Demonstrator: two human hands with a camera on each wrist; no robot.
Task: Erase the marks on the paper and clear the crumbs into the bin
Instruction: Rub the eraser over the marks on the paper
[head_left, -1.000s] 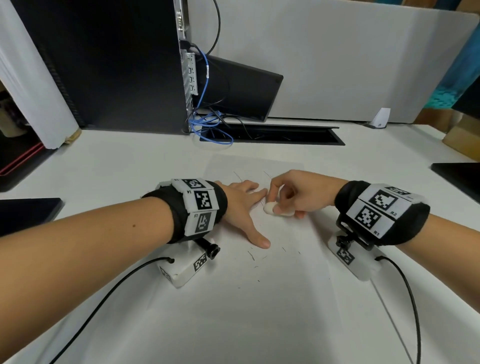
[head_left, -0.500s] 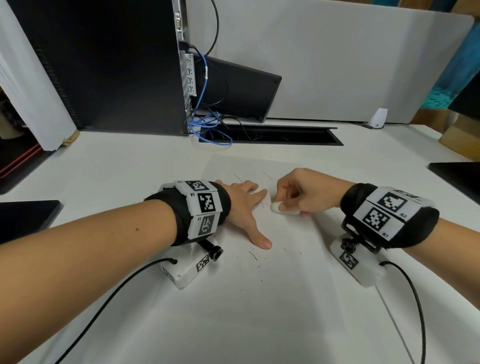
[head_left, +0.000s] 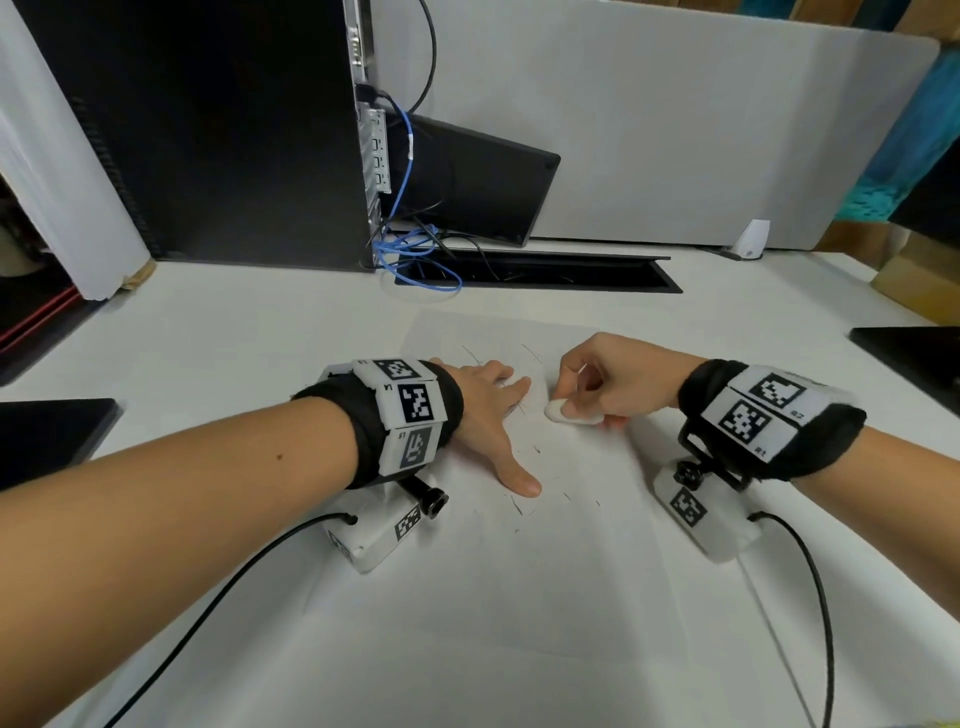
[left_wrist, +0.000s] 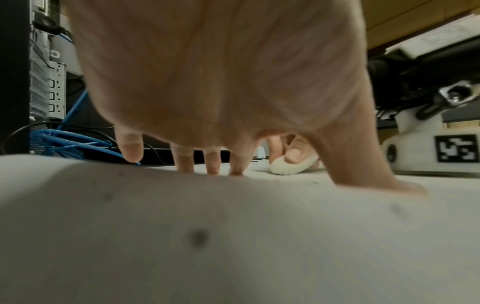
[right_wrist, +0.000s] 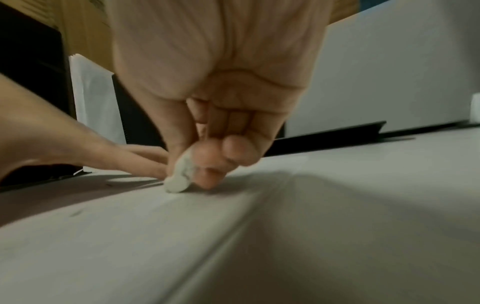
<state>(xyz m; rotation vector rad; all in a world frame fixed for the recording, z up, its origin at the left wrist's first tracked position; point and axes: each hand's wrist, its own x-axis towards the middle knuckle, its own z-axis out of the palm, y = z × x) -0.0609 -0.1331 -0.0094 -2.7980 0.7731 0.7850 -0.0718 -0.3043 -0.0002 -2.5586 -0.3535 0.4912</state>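
Paper lay flat on surface. Left hand, fingers spread flat, pinned paper. Right hand pinched eraser just right of left fingertips. Advice: short light strokes away from pinning hand, avoiding creases. Crumbs near left thumb; bin unseen.

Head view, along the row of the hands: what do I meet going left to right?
left hand pressed flat on the paper → pencil marks → eraser → right hand pinching it
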